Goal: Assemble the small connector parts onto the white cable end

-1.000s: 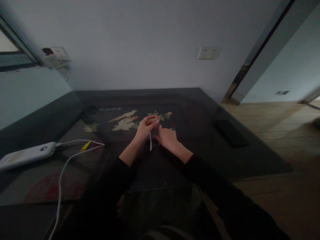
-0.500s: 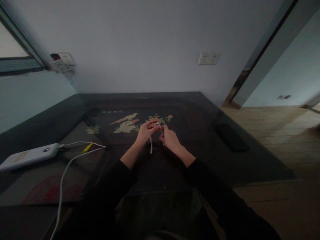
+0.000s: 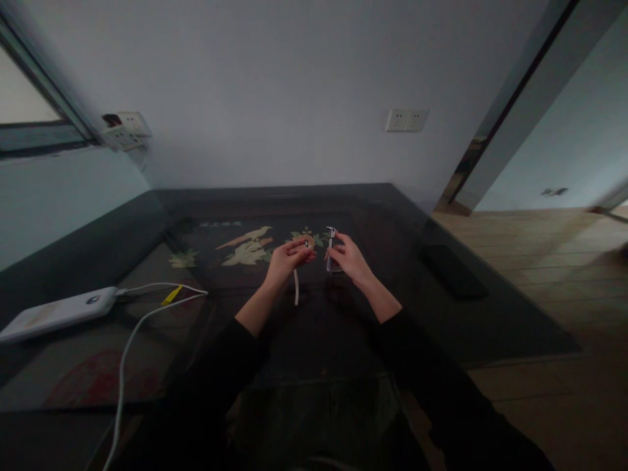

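Observation:
My left hand (image 3: 290, 256) is closed, thumb against fingers, around a small dark-and-silver piece (image 3: 307, 243) that mostly hides behind the fingertips. A narrow white strip (image 3: 296, 288) hangs below this hand; whether it joins the small piece I cannot tell. To the right, my right hand (image 3: 351, 259) grips a slim silver tool (image 3: 331, 248) upright between thumb and fingers. The tool has a short crossbar at its top, and its exact kind is unclear. A gap separates the two hands above the dark table (image 3: 304, 340).
On the left lies a white power bank (image 3: 59, 313) with a white cable (image 3: 126, 353) carrying a yellow tag (image 3: 171, 296). A flat black object (image 3: 454, 271) rests at the right. Wall sockets (image 3: 407, 120) are above the table's back edge.
My right hand has moved right, away from the left, taking the silver tool with it, so the tool shows more fully. My left hand stays nearly in place. The view has shifted slightly.

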{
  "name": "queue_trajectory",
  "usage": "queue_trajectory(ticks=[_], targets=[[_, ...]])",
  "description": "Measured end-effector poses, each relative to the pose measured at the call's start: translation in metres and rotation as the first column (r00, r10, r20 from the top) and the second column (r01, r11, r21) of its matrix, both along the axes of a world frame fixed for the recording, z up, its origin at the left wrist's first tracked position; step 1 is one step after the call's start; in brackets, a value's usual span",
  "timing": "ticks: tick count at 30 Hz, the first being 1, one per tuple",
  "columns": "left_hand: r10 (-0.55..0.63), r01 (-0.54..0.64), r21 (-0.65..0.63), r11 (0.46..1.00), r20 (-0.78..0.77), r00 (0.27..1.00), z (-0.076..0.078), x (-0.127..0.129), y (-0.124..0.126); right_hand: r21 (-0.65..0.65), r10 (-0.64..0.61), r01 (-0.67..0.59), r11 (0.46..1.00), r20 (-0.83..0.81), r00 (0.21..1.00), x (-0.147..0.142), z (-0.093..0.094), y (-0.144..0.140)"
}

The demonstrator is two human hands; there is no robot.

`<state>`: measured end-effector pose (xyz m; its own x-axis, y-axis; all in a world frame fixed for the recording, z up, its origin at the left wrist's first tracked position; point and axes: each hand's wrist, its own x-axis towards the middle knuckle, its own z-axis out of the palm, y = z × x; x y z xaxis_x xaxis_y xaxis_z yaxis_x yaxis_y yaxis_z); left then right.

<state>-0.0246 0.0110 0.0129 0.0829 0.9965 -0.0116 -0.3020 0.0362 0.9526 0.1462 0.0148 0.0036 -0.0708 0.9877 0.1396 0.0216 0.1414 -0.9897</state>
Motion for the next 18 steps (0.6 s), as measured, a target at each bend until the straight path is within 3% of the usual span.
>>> queue_trajectory(ticks=[7,12,18], targets=[[-0.068,0.081,-0.097,0.992,0.139,0.988,0.003,-0.001,-0.001,0.054,0.127,-0.122,0.991,-0.118,0.985,0.005,0.010,-0.012],[-0.111,0.123,-0.060,0.991,0.164,0.980,0.006,-0.002,-0.004,0.096,0.279,-0.274,0.957,-0.046,0.959,0.017,0.011,-0.025],[-0.165,0.162,0.037,0.986,0.115,0.980,0.008,-0.002,-0.007,0.193,0.213,-0.213,0.958,0.024,0.977,0.021,0.009,-0.031]])
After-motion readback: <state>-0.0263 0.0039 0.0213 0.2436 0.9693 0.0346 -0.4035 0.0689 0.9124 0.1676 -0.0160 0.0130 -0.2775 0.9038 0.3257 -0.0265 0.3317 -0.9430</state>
